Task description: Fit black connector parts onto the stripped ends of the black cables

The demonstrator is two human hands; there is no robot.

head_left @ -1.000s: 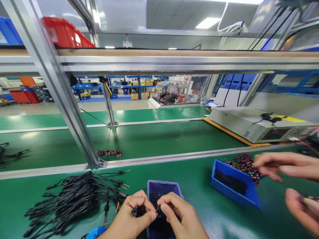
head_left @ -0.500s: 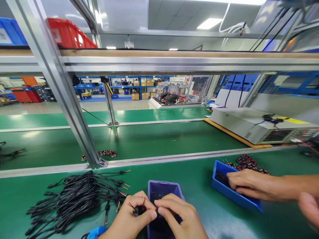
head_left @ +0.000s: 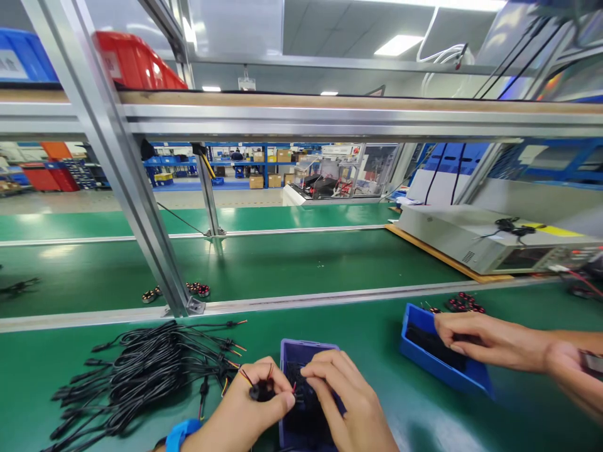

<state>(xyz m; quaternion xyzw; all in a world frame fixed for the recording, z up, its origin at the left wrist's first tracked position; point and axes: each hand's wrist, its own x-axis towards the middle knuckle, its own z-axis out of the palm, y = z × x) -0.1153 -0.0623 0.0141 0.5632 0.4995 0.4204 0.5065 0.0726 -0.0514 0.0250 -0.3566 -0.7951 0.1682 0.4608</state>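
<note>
My left hand [head_left: 257, 402] is closed on a black cable [head_left: 262, 392], its thin red, yellow and black wire ends sticking out between the fingers. Close by, my right hand [head_left: 346, 398] has its thumb and fingertips drawn together near a red wire end; whatever they pinch is too small to make out. Both hands are above a purple bin [head_left: 308, 344] that holds small black parts. On the left lies a heap of black cables [head_left: 141, 370] with bared coloured wire ends.
At right, a co-worker's hand [head_left: 480, 339] reaches over a blue bin [head_left: 438, 370] of black parts. Copper-wound motor parts [head_left: 464, 302] lie behind it. A metal post [head_left: 127, 169] rises at left, and a grey instrument [head_left: 475, 235] stands at back right.
My right hand has moved slightly away from my left fingertips, opening a small gap between them. The co-worker's hand has lifted a little out of the blue bin.
</note>
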